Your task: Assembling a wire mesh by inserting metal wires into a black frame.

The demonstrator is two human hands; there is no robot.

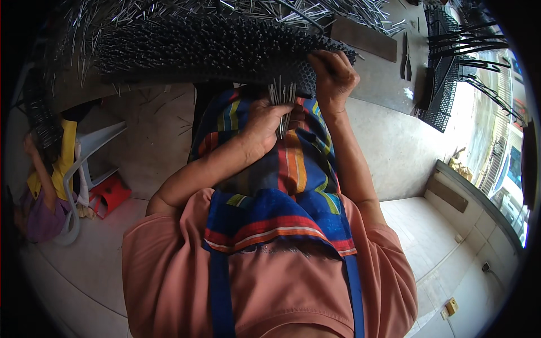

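My left hand (266, 123) is closed around a bundle of thin metal rods (283, 96), which stand up out of the grip in front of the apron. Over the right end of a long black perforated rack (307, 79), my right hand (337, 76) has its fingers pinched together. What sits between those fingertips is too small to make out. Dense rows of dark upright rods (197, 48) fill most of the rack, while honeycomb holes show at its right end beside my right hand.
Loose metal rods (360, 14) lie heaped behind the rack. A brown flat plate (365, 38) and dark pliers (406, 56) rest on the table at right. Black mesh racks (442, 84) stand at the right edge. At left, another person (48, 186) sits by a white chair (72, 197).
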